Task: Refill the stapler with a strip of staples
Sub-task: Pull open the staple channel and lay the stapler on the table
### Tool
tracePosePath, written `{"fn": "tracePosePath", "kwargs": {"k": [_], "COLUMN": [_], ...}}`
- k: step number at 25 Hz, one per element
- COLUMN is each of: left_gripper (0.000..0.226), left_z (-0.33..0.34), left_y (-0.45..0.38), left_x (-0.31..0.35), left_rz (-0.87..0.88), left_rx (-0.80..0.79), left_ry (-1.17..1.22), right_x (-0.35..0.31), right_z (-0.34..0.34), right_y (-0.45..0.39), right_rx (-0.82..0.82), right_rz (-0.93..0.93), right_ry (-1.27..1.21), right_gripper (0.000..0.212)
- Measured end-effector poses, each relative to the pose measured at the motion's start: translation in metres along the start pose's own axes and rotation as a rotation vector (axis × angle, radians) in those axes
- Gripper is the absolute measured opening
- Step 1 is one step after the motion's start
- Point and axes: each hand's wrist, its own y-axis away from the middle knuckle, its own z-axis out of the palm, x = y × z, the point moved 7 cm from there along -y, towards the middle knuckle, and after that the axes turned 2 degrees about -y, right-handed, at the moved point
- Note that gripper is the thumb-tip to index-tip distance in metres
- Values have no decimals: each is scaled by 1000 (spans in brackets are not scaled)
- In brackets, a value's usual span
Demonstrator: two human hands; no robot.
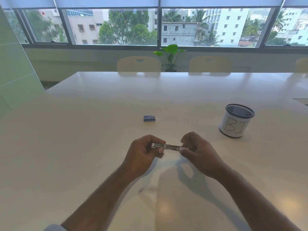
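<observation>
While both hands hover just above the near middle of the white table (pixel 83 130), a small metal stapler (pixel 164 146) lies level between them. Curled around its left end is the left hand (pixel 141 154), thumb on the near side. At its right end the right hand (pixel 198 152) pinches the stapler between thumb and forefinger. Whether a strip of staples sits inside is too small to tell. Farther off, near the table's middle, rests a small blue staple box (pixel 149 118), closed. To the far right stands a black mesh pen cup (pixel 236 120) wrapped in paper lettered "BI".
</observation>
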Motion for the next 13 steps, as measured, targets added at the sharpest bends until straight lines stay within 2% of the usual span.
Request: {"fn": "tracePosePath", "kwargs": {"k": [3,6,13], "left_gripper": [16,12,20], "left_z": [0,2,-10], "left_y": [3,7,3], "left_x": [7,15,8], "left_rz": [65,129,85], "left_rx": [-40,-51,54], "left_ry": [-117,-203,-151], "right_x": [6,6,0], "right_z": [6,10,9], "right_y": [1,1,3], "right_rx": [-53,-66,-29], "right_rz": [45,74,17], "right_ry": [71,28,15], "right_gripper": [9,14,12]}}
